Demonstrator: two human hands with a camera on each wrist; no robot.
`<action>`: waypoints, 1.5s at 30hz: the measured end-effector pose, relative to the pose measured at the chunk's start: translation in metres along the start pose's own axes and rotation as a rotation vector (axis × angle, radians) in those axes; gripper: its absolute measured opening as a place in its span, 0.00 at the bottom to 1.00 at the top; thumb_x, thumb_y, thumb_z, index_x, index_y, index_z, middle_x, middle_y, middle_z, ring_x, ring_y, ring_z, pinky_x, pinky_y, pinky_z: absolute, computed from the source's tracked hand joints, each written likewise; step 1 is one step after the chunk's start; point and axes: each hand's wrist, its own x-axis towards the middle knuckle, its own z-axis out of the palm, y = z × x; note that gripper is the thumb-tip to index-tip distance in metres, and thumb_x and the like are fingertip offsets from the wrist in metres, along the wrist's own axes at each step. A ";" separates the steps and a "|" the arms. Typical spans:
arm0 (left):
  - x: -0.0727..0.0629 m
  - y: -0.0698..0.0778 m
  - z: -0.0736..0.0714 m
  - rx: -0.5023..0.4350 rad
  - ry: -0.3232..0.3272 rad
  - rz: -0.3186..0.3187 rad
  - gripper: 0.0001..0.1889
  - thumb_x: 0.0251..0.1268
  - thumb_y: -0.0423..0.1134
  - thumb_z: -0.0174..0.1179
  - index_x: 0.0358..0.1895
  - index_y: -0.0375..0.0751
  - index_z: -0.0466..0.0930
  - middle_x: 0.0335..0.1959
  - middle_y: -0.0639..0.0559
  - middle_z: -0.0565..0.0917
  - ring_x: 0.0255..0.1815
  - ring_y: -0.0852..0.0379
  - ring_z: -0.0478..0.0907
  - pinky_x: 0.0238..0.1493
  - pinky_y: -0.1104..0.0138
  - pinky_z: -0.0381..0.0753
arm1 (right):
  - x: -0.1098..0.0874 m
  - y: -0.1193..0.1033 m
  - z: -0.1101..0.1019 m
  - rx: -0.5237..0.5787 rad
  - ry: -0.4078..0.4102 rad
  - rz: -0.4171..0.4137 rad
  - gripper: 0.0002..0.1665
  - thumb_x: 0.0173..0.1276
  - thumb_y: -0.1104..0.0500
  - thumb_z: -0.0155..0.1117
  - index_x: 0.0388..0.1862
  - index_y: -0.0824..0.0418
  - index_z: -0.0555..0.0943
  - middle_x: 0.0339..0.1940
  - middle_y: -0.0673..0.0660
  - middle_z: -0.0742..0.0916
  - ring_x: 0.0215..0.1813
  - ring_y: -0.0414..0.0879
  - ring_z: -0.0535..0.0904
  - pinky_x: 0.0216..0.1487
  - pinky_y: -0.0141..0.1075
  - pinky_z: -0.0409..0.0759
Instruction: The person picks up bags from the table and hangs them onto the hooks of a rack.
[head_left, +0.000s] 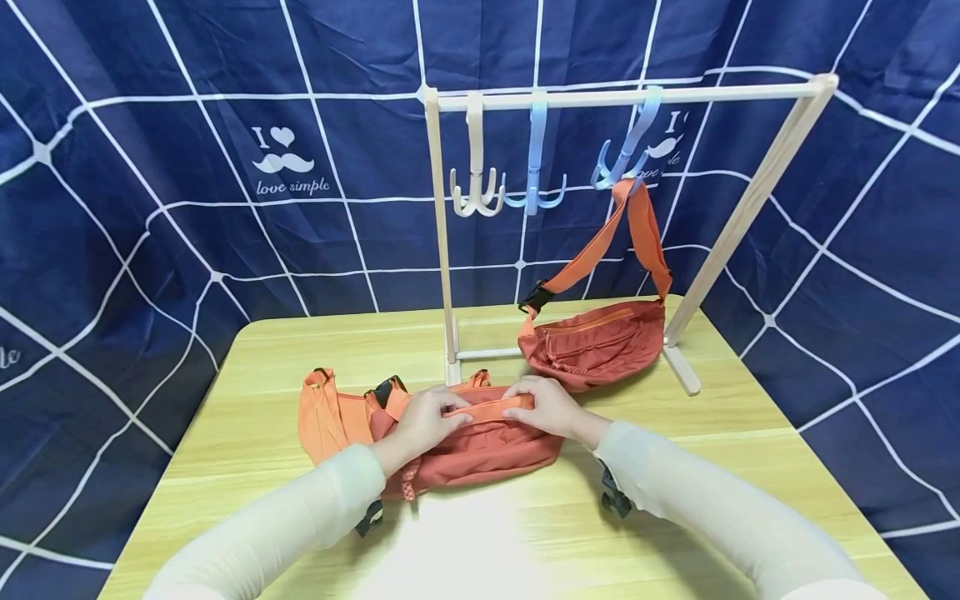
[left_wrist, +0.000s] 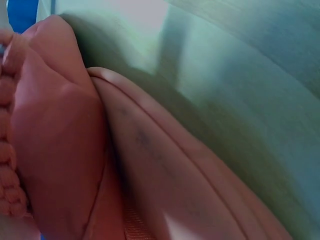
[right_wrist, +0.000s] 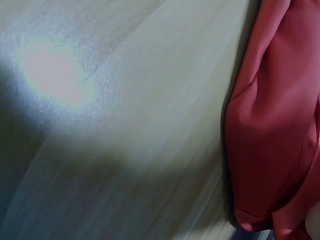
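A rust-red waist bag with an orange strap lies on the table in the head view. My left hand pinches the orange zip band along its top near the left end. At the right end of that band my right hand pinches it too, thumb in front. A braided zip pull hangs at the bag's left, and the left wrist view shows the braid close up beside red fabric. One red end of the bag fills the right side of the right wrist view.
Behind the hands stands a wooden rack carrying a white hook and two blue hooks. A second red waist bag hangs by its orange strap from the right blue hook, its body low near the table.
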 end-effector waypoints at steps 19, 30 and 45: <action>0.001 -0.004 -0.012 -0.242 -0.013 0.050 0.03 0.55 0.37 0.70 0.32 0.44 0.89 0.27 0.60 0.79 0.31 0.60 0.74 0.36 0.66 0.75 | -0.006 -0.017 -0.012 0.118 -0.003 -0.052 0.08 0.59 0.54 0.72 0.36 0.54 0.85 0.35 0.45 0.85 0.40 0.40 0.79 0.43 0.37 0.76; 0.007 0.006 -0.029 -0.257 0.039 0.048 0.03 0.54 0.37 0.70 0.32 0.44 0.89 0.29 0.59 0.81 0.36 0.59 0.77 0.40 0.64 0.76 | 0.002 -0.029 -0.020 0.173 0.070 -0.068 0.06 0.58 0.60 0.73 0.35 0.57 0.85 0.31 0.48 0.85 0.32 0.38 0.75 0.33 0.34 0.74; 0.022 0.017 -0.061 -0.278 0.201 0.124 0.03 0.52 0.32 0.71 0.30 0.38 0.89 0.26 0.54 0.83 0.30 0.58 0.76 0.32 0.68 0.73 | 0.027 -0.056 -0.027 0.300 0.144 -0.006 0.08 0.60 0.60 0.71 0.38 0.59 0.86 0.36 0.49 0.86 0.34 0.41 0.78 0.34 0.33 0.75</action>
